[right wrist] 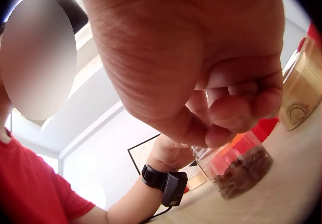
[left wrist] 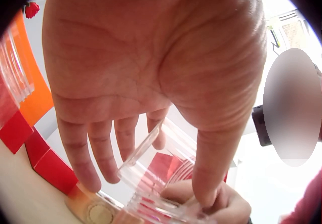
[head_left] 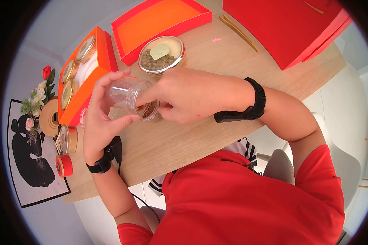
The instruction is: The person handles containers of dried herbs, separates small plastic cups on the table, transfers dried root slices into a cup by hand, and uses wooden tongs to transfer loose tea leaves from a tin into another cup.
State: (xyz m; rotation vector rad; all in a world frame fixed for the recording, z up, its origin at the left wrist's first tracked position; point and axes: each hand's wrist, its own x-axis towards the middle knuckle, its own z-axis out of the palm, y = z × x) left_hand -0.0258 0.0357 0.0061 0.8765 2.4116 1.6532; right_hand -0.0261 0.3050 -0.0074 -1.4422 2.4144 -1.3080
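My left hand (head_left: 100,110) holds a clear jar (head_left: 120,92) between its thumb and fingers, tilted with its threaded mouth to the right. In the left wrist view, that clear jar (left wrist: 158,158) spans from fingers to thumb. My right hand (head_left: 196,96) meets the mouth, one finger reaching in and the others curled; whether it pinches anything is hidden. Brown pieces (head_left: 150,109) show in clear plastic just below the fingers. The right wrist view shows a jar of brown pieces (right wrist: 244,173) under my right hand (right wrist: 196,68).
Behind the hands stands a lidded jar of round pieces (head_left: 159,57). An orange box with gold-lidded jars (head_left: 95,75), an open red tray (head_left: 120,45), wooden tongs (head_left: 239,32) and a red bag (head_left: 274,32) surround it. Flowers (head_left: 37,98) and small tins (head_left: 64,165) are at left.
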